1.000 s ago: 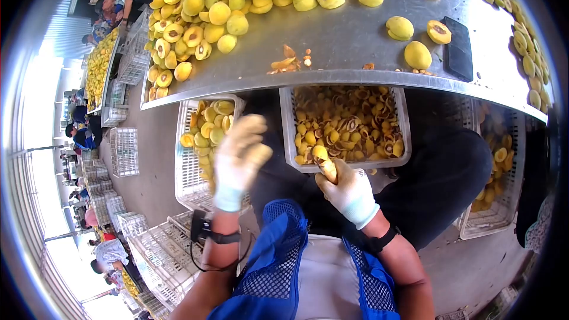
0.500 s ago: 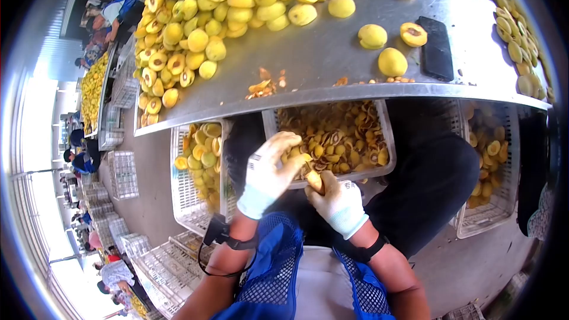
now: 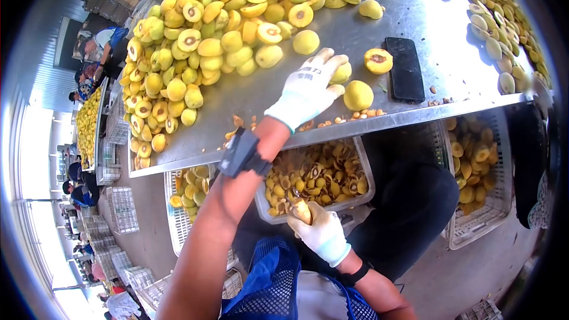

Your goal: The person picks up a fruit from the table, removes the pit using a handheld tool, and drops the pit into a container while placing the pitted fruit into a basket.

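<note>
On the steel table, my left hand [image 3: 308, 86], in a white glove, has its fingers closed around a yellow peach [image 3: 341, 73]. Beside it lie another yellow peach [image 3: 358, 95] and a cut peach half [image 3: 378, 61] with its brown centre up. Lower down, my right hand [image 3: 320, 231], also gloved, grips a short wooden-handled tool [image 3: 301, 211]. Its small metal tip is hard to make out against the peach pieces. This hand is at the near edge of a crate [image 3: 366, 166] full of peach pieces and scraps.
A large peach heap [image 3: 207, 47] covers the table's left side, with more peach halves [image 3: 492, 35] at far right. A black phone [image 3: 405, 70] lies near the edge. Crates of peaches [image 3: 477, 225] flank my legs. People [image 3: 83, 184] work at the left.
My left hand has gone from beside the tool, where it held a peach piece, up to the table and onto a peach. My right hand keeps the tool, slightly lower. The view has shifted.
</note>
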`<action>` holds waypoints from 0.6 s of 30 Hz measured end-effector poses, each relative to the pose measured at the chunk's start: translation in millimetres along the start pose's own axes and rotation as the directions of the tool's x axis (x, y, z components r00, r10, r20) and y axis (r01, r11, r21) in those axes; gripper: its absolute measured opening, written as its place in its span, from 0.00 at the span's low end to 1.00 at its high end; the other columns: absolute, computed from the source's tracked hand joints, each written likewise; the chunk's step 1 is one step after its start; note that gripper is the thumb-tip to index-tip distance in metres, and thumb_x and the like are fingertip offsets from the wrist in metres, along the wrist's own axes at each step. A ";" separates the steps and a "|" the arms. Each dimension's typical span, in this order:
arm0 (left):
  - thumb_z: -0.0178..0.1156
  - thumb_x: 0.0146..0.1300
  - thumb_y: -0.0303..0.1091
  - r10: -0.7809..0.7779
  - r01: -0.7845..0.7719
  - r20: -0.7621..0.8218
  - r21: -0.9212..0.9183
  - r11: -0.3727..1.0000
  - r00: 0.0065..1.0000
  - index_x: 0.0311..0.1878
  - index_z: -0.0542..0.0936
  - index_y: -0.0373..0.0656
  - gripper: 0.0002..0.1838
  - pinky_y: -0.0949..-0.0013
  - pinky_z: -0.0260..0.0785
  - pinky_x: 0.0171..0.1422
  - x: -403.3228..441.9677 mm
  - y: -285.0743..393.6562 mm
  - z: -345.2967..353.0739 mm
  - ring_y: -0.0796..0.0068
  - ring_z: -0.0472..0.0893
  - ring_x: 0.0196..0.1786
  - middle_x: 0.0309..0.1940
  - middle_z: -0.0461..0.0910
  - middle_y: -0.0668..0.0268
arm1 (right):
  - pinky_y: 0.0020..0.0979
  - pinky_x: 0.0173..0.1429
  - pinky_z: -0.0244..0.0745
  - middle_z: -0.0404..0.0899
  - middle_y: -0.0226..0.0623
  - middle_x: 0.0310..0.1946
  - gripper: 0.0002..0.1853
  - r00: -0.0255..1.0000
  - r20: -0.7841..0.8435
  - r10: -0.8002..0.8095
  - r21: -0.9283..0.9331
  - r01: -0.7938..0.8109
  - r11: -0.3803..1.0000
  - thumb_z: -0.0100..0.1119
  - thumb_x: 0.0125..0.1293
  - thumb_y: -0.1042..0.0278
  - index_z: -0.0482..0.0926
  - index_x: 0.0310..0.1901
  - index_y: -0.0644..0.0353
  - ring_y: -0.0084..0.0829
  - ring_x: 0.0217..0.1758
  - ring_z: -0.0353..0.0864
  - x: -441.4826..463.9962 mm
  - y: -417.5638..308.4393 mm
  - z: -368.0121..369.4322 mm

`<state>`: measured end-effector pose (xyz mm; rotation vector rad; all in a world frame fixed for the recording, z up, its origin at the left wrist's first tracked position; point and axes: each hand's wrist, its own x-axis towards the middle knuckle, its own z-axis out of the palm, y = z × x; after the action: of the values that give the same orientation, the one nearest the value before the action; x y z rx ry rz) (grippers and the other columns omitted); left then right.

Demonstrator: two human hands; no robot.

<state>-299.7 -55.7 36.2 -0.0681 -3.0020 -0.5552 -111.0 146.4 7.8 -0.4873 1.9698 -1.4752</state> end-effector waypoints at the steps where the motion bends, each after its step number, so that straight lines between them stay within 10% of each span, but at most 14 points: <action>1: 0.64 0.67 0.43 -0.008 0.007 0.051 0.020 1.000 0.999 0.75 0.70 0.55 0.33 0.56 0.62 0.80 9.9 1.0 3.5 0.53 0.68 0.78 0.78 0.67 0.53 | 0.44 0.34 0.79 0.82 0.44 0.22 0.16 0.996 -0.017 -0.082 -0.031 0.082 0.996 0.69 0.65 0.54 0.79 0.36 0.60 0.47 0.27 0.86 -1.0 -0.4 -2.4; 7: 0.69 0.63 0.40 -0.166 0.157 -0.011 -0.255 0.954 0.986 0.67 0.81 0.47 0.28 0.62 0.76 0.67 13.2 -10.7 -5.6 0.59 0.83 0.64 0.60 0.84 0.55 | 0.43 0.35 0.80 0.84 0.44 0.23 0.18 0.988 0.032 0.148 0.064 -0.150 0.987 0.69 0.66 0.54 0.82 0.45 0.62 0.47 0.29 0.87 0.8 -6.8 -12.1; 10: 0.63 0.72 0.38 -0.296 0.316 0.234 -0.909 0.271 0.926 0.73 0.72 0.35 0.29 0.65 0.83 0.52 -29.1 -15.5 -25.2 0.63 0.87 0.57 0.60 0.82 0.55 | 0.32 0.34 0.80 0.85 0.37 0.22 0.14 0.976 0.005 0.216 0.199 -0.212 0.957 0.70 0.65 0.60 0.83 0.41 0.64 0.30 0.24 0.86 1.2 -21.0 -16.1; 12: 0.58 0.76 0.36 -0.219 0.209 0.197 -0.977 0.035 0.956 0.75 0.67 0.32 0.30 0.64 0.86 0.49 -72.4 -15.5 -36.1 0.55 0.87 0.55 0.62 0.81 0.50 | 0.30 0.33 0.79 0.84 0.36 0.22 0.13 0.983 -0.036 0.181 0.228 -0.168 0.959 0.70 0.66 0.62 0.83 0.42 0.64 0.26 0.24 0.85 1.2 -16.3 -11.4; 18: 0.67 0.68 0.36 -0.231 0.187 0.253 -0.944 -0.273 0.940 0.76 0.67 0.33 0.36 0.62 0.87 0.51 -182.2 10.3 -29.4 0.51 0.86 0.59 0.63 0.80 0.47 | 0.23 0.21 0.67 0.80 0.28 0.21 0.07 0.980 0.028 0.199 0.469 -0.189 0.863 0.66 0.69 0.70 0.82 0.43 0.62 0.16 0.17 0.73 -1.9 -14.4 -4.1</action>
<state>-115.4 -61.7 50.0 0.3951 -1.4333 -2.7862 -113.4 146.2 22.6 -0.0556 1.5403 -1.7517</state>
